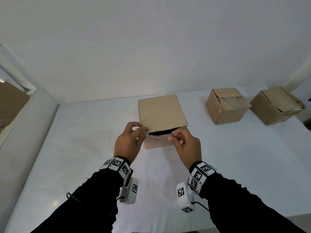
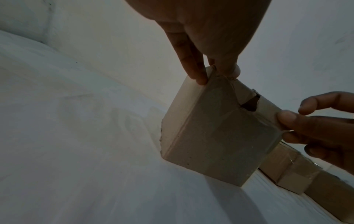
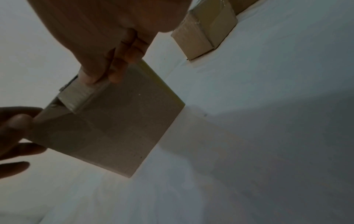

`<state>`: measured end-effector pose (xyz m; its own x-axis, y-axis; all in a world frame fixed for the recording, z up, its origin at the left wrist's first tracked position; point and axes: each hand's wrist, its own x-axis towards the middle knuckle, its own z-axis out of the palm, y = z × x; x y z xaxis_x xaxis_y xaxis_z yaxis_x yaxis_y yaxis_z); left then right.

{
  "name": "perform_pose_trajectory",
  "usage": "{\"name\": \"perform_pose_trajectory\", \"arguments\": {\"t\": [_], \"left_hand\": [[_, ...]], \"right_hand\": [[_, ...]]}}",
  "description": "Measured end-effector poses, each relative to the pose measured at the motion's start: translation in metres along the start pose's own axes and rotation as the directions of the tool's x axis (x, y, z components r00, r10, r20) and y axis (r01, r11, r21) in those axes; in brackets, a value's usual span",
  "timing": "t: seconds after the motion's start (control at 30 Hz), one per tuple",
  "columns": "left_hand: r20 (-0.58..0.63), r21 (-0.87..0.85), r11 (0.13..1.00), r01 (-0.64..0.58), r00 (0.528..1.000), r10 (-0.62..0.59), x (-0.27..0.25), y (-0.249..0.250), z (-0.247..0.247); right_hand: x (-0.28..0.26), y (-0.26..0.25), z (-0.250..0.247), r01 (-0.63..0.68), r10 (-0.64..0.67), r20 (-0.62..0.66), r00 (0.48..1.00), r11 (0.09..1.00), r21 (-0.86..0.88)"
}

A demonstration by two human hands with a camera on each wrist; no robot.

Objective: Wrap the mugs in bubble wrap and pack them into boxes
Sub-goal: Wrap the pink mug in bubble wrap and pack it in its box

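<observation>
A small brown cardboard box (image 1: 161, 111) stands in the middle of the white table (image 1: 84, 148). A dark slit shows between its top panel and its near wall. My left hand (image 1: 143, 132) pinches the near-left corner of the front flap between thumb and fingers. My right hand (image 1: 173, 136) pinches the same flap near its right end. The left wrist view shows the left hand (image 2: 216, 71) on the box (image 2: 210, 136), with the flap torn open beside the right hand (image 2: 306, 125). In the right wrist view, the right hand (image 3: 99, 78) grips a taped strip of the box (image 3: 118, 124). No mug or bubble wrap shows.
Two more cardboard boxes (image 1: 225, 105) (image 1: 276, 105) with closed, taped tops stand at the back right of the table. A white wall rises right behind the boxes. A brown board (image 1: 11, 105) leans at the far left, off the table.
</observation>
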<state>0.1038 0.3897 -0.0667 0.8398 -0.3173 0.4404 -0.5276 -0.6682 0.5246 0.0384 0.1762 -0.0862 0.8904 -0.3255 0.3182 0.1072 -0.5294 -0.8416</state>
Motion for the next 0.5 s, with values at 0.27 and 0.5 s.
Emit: {"name": "perform_pose_trajectory", "arguments": {"t": [0.27, 0.5], "left_hand": [[-0.005, -0.017, 1.0, 0.002, 1.0, -0.002, -0.001, -0.004, 0.003], [-0.004, -0.045, 0.999, 0.001, 1.0, -0.002, -0.001, -0.006, 0.003]], "right_hand": [[0.003, -0.002, 0.004, 0.125, -0.124, 0.049, 0.991, 0.992, -0.009], [0.004, 0.006, -0.001, 0.203, -0.194, 0.126, 0.973, 0.977, -0.064]]}}
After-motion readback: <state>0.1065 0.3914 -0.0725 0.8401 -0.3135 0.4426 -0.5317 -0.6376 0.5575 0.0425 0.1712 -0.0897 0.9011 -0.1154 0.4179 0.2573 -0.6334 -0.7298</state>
